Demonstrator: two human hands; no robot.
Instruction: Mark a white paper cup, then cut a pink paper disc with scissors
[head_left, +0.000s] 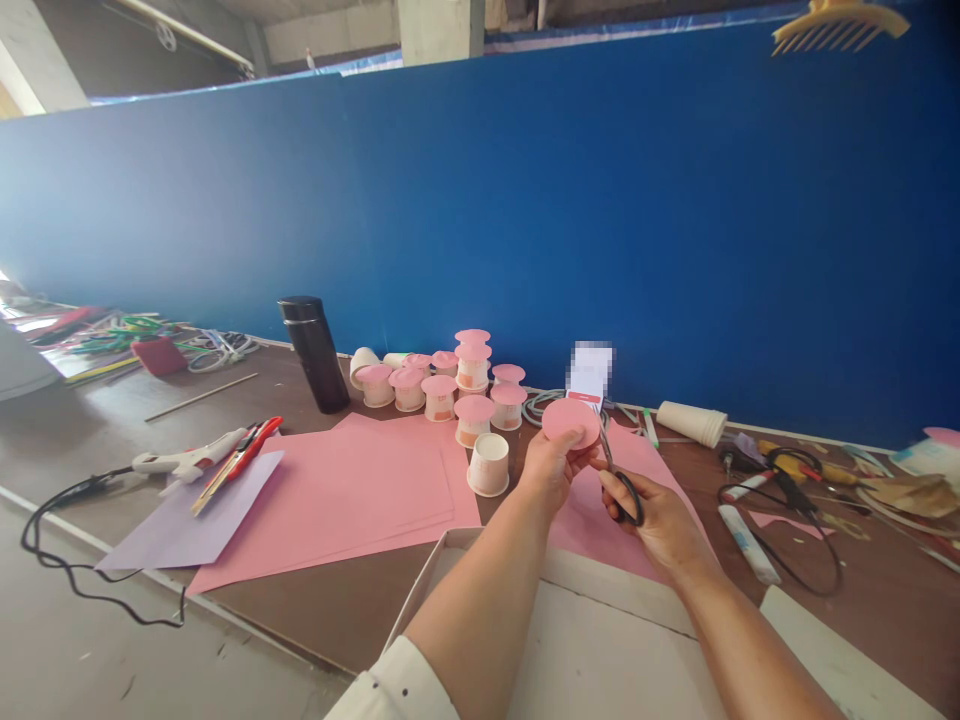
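A round pink paper disc point(568, 420) is pinched in my left hand point(553, 468), thumb on its face. My right hand point(651, 520) grips the scissors point(634, 500) by their black handles, with the blades against the disc's right edge. Whether the blades are apart I cannot tell. Just left of my left hand, a white paper cup point(489, 464) shows its round open top. Behind it stand several cups with pink discs on top, such as the capped cup point(474, 420). Under my hands lies a pink paper sheet point(600, 530).
Pink sheets point(352, 490) and a lilac sheet point(195, 525) lie left, bearing a glue gun point(191, 458) and a red utility knife point(240, 460). A black flask point(315, 355) stands behind. Rightward are stacked cups point(691, 423) and cables. An open white box point(600, 640) is below my arms.
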